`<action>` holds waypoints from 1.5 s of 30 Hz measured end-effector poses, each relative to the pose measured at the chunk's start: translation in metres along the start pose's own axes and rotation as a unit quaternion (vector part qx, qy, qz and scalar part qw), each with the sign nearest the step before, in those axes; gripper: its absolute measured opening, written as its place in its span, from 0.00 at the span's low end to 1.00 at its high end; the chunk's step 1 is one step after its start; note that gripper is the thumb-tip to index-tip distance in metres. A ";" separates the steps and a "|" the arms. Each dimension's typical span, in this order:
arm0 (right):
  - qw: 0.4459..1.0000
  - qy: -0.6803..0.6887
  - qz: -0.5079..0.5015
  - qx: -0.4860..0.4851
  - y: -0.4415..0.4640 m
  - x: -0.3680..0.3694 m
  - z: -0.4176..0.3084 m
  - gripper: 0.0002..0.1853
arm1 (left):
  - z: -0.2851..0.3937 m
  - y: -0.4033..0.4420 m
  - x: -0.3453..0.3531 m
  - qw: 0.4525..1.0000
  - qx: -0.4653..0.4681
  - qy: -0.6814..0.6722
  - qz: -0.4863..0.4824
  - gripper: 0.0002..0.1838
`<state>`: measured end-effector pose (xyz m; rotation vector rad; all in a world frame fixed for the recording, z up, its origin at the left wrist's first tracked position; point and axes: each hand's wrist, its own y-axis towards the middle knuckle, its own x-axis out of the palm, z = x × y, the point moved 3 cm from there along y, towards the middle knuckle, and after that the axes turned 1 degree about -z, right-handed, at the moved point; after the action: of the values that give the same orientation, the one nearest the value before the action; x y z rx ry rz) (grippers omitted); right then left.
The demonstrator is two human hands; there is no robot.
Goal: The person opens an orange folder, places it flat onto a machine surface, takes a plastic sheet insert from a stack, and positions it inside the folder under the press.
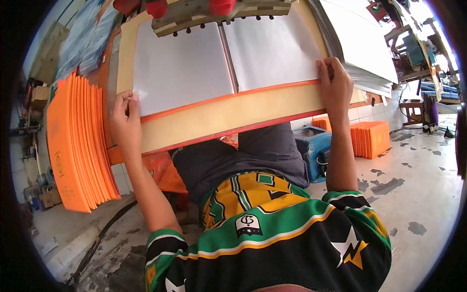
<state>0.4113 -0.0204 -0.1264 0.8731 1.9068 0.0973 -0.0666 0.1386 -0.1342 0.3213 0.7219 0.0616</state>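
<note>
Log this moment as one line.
Left hand: at near-left corner of left silvery sheet | right hand: at near-right corner of right silvery sheet | orange stack: left of tan board

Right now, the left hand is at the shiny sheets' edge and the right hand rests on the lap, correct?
No: the head view shows the right hand at the right edge of the shiny sheets. You're right about the left hand.

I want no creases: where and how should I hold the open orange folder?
Likely by both near corners of the open orange folder, from the near side: it lies flat and wide, its near edge is exposed, and the red-knobbed beam overhangs its far side.
</note>
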 end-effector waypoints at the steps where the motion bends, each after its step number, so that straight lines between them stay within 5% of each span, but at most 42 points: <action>1: 1.000 -0.009 0.019 -0.005 0.001 0.001 -0.001 0.16 | -0.001 0.002 0.001 1.000 0.013 0.005 0.018 0.13; 45: 0.999 -0.033 0.032 0.025 -0.001 0.003 0.009 0.17 | 0.001 -0.011 0.016 0.998 0.007 -0.014 0.068 0.12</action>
<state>0.4177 -0.0220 -0.1336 0.9589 1.8279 0.0598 -0.0547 0.1306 -0.1477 0.3825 0.6728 0.1802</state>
